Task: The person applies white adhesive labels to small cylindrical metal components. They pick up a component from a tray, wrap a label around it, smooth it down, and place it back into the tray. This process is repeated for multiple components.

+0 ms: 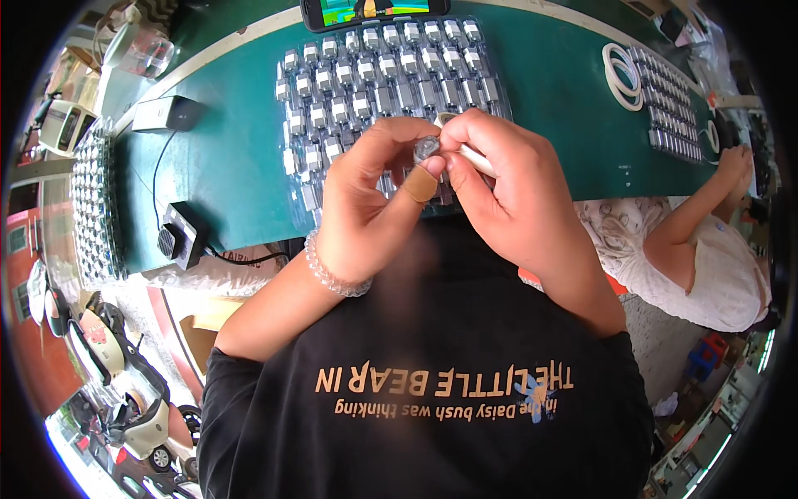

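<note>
- A hand can pass over the green table (237, 166), left of the big middle tray (299, 208).
- There is more open room on the right, between that tray and the white rings (619, 76).
- A phone (374, 10) blocks the far side.
- Far left, a white box (165, 114), a thin cord (155, 183) and a black box (184, 235) get in the way.
- The left hand (374, 187) and right hand (511, 179) block the near middle.
- Another person's arm (694, 204) reaches in at the right.
</note>
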Tool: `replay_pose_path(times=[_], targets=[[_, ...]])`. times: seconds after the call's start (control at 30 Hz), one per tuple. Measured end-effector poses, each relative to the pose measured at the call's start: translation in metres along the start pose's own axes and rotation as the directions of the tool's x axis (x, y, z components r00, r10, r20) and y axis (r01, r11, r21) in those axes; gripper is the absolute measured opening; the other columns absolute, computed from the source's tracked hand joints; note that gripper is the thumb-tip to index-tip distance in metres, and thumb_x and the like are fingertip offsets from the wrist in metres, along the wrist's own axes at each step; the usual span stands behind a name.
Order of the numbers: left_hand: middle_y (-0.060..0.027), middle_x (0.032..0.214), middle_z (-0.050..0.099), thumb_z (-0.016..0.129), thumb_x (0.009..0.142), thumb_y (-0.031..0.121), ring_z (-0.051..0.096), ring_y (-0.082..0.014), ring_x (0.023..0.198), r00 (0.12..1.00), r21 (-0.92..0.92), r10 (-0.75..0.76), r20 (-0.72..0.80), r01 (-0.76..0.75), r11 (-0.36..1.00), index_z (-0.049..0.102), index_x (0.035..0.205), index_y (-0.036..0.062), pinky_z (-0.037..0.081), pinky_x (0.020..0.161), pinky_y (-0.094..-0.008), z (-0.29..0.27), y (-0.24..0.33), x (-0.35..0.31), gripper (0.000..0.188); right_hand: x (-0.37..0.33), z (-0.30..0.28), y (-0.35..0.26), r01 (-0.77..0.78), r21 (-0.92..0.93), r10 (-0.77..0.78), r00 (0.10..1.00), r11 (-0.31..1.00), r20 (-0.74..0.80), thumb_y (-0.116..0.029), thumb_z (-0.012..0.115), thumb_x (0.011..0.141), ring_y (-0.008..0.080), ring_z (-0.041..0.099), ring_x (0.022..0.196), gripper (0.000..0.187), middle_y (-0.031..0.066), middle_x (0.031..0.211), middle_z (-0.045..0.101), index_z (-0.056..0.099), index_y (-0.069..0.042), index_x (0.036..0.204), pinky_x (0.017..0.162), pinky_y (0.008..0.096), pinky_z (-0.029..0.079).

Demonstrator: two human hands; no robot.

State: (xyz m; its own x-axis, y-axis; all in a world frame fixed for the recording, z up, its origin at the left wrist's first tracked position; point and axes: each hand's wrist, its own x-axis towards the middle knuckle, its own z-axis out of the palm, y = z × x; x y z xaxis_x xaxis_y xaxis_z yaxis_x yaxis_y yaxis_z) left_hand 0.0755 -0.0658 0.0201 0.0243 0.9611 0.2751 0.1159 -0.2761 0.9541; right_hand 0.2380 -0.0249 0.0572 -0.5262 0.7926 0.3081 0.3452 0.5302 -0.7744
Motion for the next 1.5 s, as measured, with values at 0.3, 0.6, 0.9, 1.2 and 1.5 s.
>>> replay_pose_path(times=[0.3,0.6,0.9,1.2,1.5], targets=[[-0.0158,0.079,0.064,0.061,0.081,-0.006,0.065,-0.0308,0.065,0.970,0.303,0.233,0.072,-0.244,0.921,0.051,0.102,-0.0008,0.051,0.057,-0.0364,-0.004,0.002,0.006,0.023,0.004,0.002,0.000,-0.004,-0.024,0.004,1.000,1.000,0.015,-0.003,0.057,0.081,0.0367,0.060,0.069,0.003,0.0149,0.075,0.062,0.055,-0.002,0.083,0.056,0.0405,0.046],[-0.0132,0.081,0.061,0.055,0.092,0.014,0.061,-0.0260,0.069,0.747,-0.046,0.603,0.278,-0.617,0.786,0.053,0.097,-0.0001,0.050,0.061,-0.0327,0.015,0.028,0.018,0.015,0.018,-0.009,0.019,-0.028,0.374,0.099,0.980,0.927,-0.174,-0.005,0.057,0.089,0.0019,0.045,0.068,0.006,-0.0014,0.074,0.054,0.057,0.001,0.088,0.058,0.0205,0.038],[-0.0043,0.096,0.051,0.048,0.098,0.021,0.046,-0.0055,0.078,0.993,-0.507,0.022,0.119,0.042,0.861,0.039,0.121,0.0031,0.040,0.066,-0.0197,0.015,0.025,0.003,0.030,0.004,-0.007,0.000,0.066,0.443,-0.041,0.997,0.894,-0.067,-0.009,0.074,0.082,0.0024,0.041,0.070,0.026,-0.0032,0.075,0.049,0.054,0.000,0.097,0.058,0.0186,0.034],[-0.0156,0.094,0.060,0.047,0.097,0.012,0.053,-0.0144,0.080,0.980,-0.393,-0.004,0.201,0.084,0.916,0.036,0.117,0.0020,0.044,0.073,-0.0272,-0.010,0.018,0.002,0.025,0.002,-0.006,0.010,0.007,0.612,0.171,0.958,0.791,-0.232,-0.008,0.066,0.088,0.0016,0.044,0.070,0.017,-0.0033,0.081,0.053,0.055,-0.003,0.099,0.060,0.0170,0.034],[-0.0044,0.092,0.060,0.059,0.086,0.000,0.052,-0.0144,0.087,0.988,0.186,-0.062,-0.144,0.088,0.979,0.061,0.099,0.0014,0.042,0.078,-0.0270,-0.075,-0.025,0.011,0.013,-0.009,-0.032,0.033,0.128,0.541,0.112,0.915,0.832,-0.388,-0.012,0.040,0.097,0.0116,0.039,0.067,0.020,0.0092,0.080,0.050,0.050,0.003,0.105,0.061,0.0233,0.032]])
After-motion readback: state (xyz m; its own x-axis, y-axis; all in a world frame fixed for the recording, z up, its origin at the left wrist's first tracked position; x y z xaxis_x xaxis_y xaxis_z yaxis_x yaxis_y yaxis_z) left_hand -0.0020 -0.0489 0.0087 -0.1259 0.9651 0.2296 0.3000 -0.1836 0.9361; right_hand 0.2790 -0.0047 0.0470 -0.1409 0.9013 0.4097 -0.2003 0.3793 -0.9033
